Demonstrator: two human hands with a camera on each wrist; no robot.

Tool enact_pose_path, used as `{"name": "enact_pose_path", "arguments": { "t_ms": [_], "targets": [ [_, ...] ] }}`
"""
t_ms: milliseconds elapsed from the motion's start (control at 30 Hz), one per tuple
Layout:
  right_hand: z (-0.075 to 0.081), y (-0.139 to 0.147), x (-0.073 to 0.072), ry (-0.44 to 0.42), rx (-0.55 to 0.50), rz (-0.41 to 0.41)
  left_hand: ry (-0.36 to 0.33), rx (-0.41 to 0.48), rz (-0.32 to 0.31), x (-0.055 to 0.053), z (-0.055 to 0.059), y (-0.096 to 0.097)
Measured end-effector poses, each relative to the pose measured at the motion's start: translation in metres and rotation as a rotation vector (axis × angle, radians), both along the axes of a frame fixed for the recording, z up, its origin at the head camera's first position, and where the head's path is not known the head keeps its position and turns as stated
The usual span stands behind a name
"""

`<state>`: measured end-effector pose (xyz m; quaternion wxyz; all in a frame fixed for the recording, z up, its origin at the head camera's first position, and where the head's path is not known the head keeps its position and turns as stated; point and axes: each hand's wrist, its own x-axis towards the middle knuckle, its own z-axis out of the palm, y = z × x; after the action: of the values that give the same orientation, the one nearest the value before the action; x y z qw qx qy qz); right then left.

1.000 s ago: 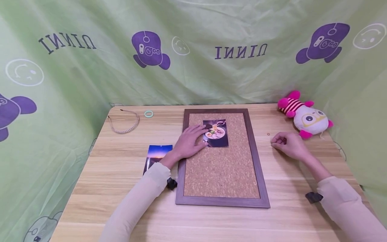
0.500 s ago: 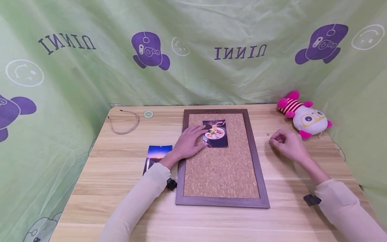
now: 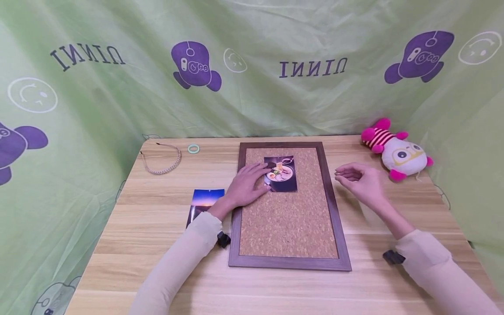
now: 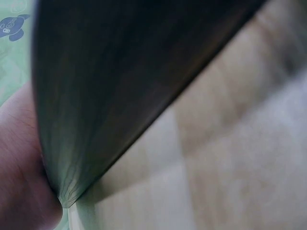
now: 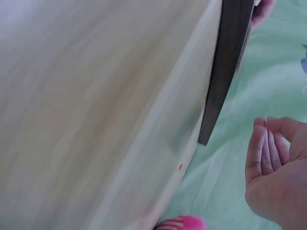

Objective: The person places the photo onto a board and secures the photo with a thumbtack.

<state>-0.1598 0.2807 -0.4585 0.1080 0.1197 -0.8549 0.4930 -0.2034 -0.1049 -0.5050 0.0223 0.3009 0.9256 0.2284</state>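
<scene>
My left hand [image 3: 248, 184] lies with fingers extended over the left edge of a photo of a ramen bowl [image 3: 282, 173], which rests on the upper part of a framed cork board [image 3: 289, 227]. In the left wrist view the board's dark frame [image 4: 120, 86] blocks most of that hand. Just right of the board, my right hand [image 3: 364, 183] hovers over the table. The right wrist view shows its thumb and fingertips [image 5: 259, 125] brought together; I cannot tell whether something tiny is between them. A small reddish bit [image 5: 180, 166] lies on the table there.
A sunset photo [image 3: 206, 197] lies left of the board, partly under my left forearm. Toward the back left are a beaded headband [image 3: 163, 170] and a mint-green ring [image 3: 194, 148]. A pink-and-white plush toy [image 3: 401, 155] sits at the back right, before the green curtain [image 3: 252, 105].
The right hand has moved left toward the board's right edge, now covering the spot where a tiny ring-like thing showed in the head view. The left hand and photo have stayed put.
</scene>
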Motion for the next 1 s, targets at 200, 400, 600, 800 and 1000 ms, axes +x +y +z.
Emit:
{"name": "enact_pose_path", "arguments": {
  "t_ms": [200,400,600,800,1000],
  "targets": [
    [0.003,-0.023,-0.005,0.007,-0.027,0.009,-0.010,-0.002,0.002,0.000,0.000,0.000],
    [0.009,-0.043,-0.009,0.028,-0.022,0.035,-0.009,-0.013,0.007,0.000,0.000,0.000],
    [0.012,-0.062,-0.017,0.049,-0.007,0.064,-0.006,-0.010,0.005,-0.001,-0.001,0.000],
    [0.017,-0.075,-0.027,0.060,0.011,0.067,-0.003,-0.017,0.002,0.000,-0.001,0.000],
    [0.019,-0.083,-0.037,0.012,0.003,0.087,-0.001,-0.011,0.000,0.000,-0.001,0.001]
  ]
}}
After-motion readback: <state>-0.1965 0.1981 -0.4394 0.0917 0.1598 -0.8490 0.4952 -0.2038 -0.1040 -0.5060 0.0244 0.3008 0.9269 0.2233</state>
